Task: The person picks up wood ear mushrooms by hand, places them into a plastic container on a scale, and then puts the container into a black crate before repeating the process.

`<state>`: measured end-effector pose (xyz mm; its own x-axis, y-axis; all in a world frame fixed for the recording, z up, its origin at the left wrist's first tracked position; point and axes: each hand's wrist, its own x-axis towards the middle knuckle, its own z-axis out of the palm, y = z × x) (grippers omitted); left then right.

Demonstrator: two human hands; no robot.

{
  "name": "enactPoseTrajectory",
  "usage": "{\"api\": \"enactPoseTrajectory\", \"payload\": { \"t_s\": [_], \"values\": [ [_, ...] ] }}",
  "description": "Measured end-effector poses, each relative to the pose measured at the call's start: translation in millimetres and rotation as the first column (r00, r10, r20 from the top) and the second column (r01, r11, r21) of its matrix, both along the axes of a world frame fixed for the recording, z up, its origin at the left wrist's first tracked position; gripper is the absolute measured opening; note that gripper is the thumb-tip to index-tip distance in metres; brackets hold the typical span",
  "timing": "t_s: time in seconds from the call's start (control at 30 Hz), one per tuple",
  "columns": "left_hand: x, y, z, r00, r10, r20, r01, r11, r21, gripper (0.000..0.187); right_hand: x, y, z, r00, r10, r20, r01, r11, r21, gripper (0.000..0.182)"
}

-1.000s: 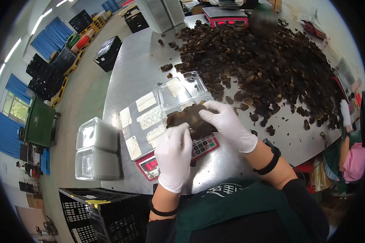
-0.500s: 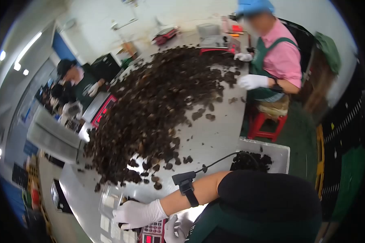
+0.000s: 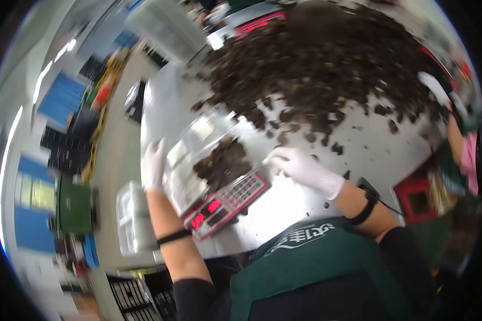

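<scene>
A clear plastic tray (image 3: 201, 128) lies on a red digital scale (image 3: 233, 200), with dark dried pieces (image 3: 223, 163) in one part and pale packets (image 3: 185, 184) beside them. My left hand (image 3: 155, 163), in a white glove, is at the tray's left edge; whether it grips anything is unclear. To the right of the tray, my gloved right hand (image 3: 300, 167) hovers near the scale's corner, fingers bent together, and what they may hold is too small to tell. The scale's red digits are lit but blurred.
A large heap of dark pieces (image 3: 316, 69) covers the back of the metal table (image 3: 166, 115). Another scale (image 3: 260, 24) and stacked trays (image 3: 168, 29) stand behind. White trays (image 3: 131, 219) sit at left. A co-worker's gloved hand (image 3: 434, 88) is at right.
The view has swung left and down, bringing the whole scale into sight. My right hand has moved off the tray to its right side; my left hand is now at the tray's left edge.
</scene>
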<state>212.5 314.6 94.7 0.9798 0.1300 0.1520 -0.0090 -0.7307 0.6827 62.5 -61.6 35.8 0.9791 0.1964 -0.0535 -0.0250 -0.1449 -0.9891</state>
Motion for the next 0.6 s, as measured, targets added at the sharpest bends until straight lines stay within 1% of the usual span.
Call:
{"api": "enactPoseTrajectory", "payload": {
  "t_s": [0.03,0.07,0.13,0.17,0.23,0.27,0.33,0.37,0.4,0.43,0.47,0.5,0.53,0.57,0.6],
  "values": [
    [7,-1,-9,0.995,0.037,-0.094,-0.038,0.999,-0.009,0.054,6,0,-6,0.994,0.095,-0.052,-0.092,0.994,0.065,0.026],
    [25,9,-32,0.998,0.052,-0.045,-0.05,0.997,0.062,0.061,8,-1,-11,0.988,0.124,-0.091,-0.113,0.987,0.111,0.027],
    [38,-1,-46,0.984,0.149,-0.093,-0.125,0.966,0.226,0.064,11,4,-3,0.97,0.187,-0.156,-0.16,0.972,0.173,0.026],
    [34,-11,-45,0.982,0.165,-0.093,-0.14,0.964,0.224,0.064,15,9,-3,0.967,0.203,-0.155,-0.176,0.969,0.171,0.026],
    [33,-39,-36,0.953,0.11,-0.283,-0.063,0.984,0.169,0.066,21,11,-3,0.968,0.191,-0.16,-0.185,0.981,0.05,0.024],
    [38,-38,-46,0.951,0.098,-0.292,-0.053,0.986,0.158,0.066,21,11,-3,0.969,0.18,-0.171,-0.176,0.984,0.04,0.024],
    [46,-38,-62,0.982,0.085,-0.169,-0.047,0.974,0.22,0.059,21,14,4,0.986,0.124,-0.114,-0.126,0.992,-0.008,0.022],
    [49,-37,-70,0.981,0.085,-0.177,-0.047,0.977,0.21,0.059,19,13,14,0.972,0.091,-0.216,-0.099,0.995,-0.025,0.021],
    [43,-41,-65,0.984,0.077,-0.163,-0.083,0.996,-0.03,0.052,19,13,18,0.97,0.1,-0.222,-0.109,0.994,-0.03,0.021],
    [35,-43,-56,0.986,0.082,-0.144,-0.119,0.957,-0.265,0.046,18,15,20,0.959,0.047,-0.278,-0.035,0.998,0.049,0.019],
    [27,-42,-44,0.984,0.104,-0.148,-0.141,0.954,-0.263,0.046,19,18,21,0.942,0.004,-0.336,0.04,0.991,0.124,0.019],
    [15,-45,-31,0.999,0.038,-0.036,-0.048,0.937,-0.347,0.043,20,19,21,0.944,0.035,-0.328,0.034,0.979,0.202,0.02],
    [4,-46,-21,0.997,-0.023,0.079,0.054,0.907,-0.418,0.043,21,21,20,0.941,0.053,-0.334,0.015,0.98,0.198,0.02],
    [-8,-45,-14,0.997,-0.004,0.075,0.035,0.907,-0.42,0.043,23,24,19,0.953,0.057,-0.298,0.013,0.974,0.227,0.022],
    [-22,-43,-9,0.988,-0.018,0.151,0.074,0.922,-0.379,0.039,26,26,19,0.965,0.057,-0.256,0.011,0.967,0.256,0.023]
  ]
}}
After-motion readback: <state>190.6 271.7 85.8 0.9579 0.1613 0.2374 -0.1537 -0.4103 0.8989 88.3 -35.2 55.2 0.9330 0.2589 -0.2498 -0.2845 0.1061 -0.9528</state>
